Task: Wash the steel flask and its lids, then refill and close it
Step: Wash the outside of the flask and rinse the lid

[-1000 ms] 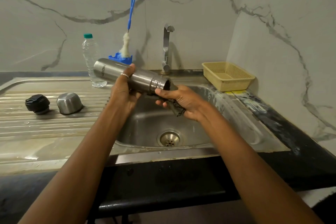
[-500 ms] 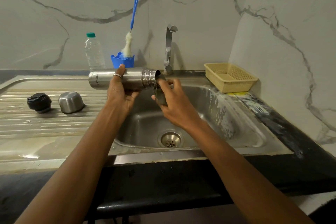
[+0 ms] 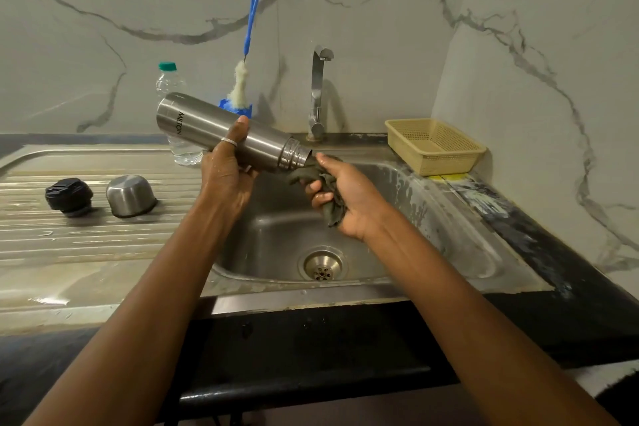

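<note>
**A:** Where do we have the steel flask (image 3: 200,124)?

**B:** Over the sink basin (image 3: 276,235), tilted, with its base up to the left and its open mouth down to the right. Our left hand (image 3: 224,180) wraps round its middle. Our right hand (image 3: 349,201) is closed round a dark, wet scrubbing cloth (image 3: 302,176), and the bunched end of the cloth touches the threaded neck right at the mouth.

**A:** Which step are we on?

**B:** We judge it to be the washing of the flask itself, at the rim and threads. We cannot tell whether the inside is done, because the mouth points away from us.

**A:** And the lids?

**B:** Both lie on the ribbed draining part of the desk (image 3: 86,245), left of the basin. The black stopper lid (image 3: 69,196) is there with the steel cup lid (image 3: 129,195) just beside it, mouth down. Neither is on the flask.

**A:** What does our next move call for?

**B:** Probably we turn the flask in our left hand so the cloth covers the whole neck. Then we rinse it under the tap (image 3: 318,93), where no water shows now. Wet steel can slip, so our left grip should be firm. The bottle brush (image 3: 247,52) standing behind would suit the inside. Refilling, perhaps from the plastic water bottle (image 3: 169,79) behind the flask, comes well later.
</note>
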The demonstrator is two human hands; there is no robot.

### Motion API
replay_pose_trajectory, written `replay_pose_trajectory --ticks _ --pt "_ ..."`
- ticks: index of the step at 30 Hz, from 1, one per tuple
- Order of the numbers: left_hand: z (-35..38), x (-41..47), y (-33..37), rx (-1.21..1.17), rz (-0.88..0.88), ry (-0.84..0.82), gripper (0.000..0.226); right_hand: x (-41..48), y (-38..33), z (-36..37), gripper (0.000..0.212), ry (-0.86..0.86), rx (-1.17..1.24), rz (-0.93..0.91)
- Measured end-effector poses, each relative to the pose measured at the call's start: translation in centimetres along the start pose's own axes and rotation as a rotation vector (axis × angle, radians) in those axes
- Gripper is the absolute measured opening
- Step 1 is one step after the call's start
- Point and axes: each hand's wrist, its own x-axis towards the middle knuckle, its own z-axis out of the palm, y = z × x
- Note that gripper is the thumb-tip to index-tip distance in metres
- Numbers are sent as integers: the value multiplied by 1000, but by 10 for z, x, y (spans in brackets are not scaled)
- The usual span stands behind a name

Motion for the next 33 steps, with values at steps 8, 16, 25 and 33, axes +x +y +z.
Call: replay_pose_trajectory --ticks 8,16,25,33 --pt "-5 3 -4 50 4 50 63 -2 -19 -9 26 394 -654 -412" --pt "1 0 -7 155 20 59 53 10 30 -7 73 178 -2035 -1053" --pt "4 -5 -1 309 -33 -187 60 17 21 4 63 -27 -1141 -427" --pt "17 -15 -17 629 15 -447 47 31 13 4 70 32 -572 -284"
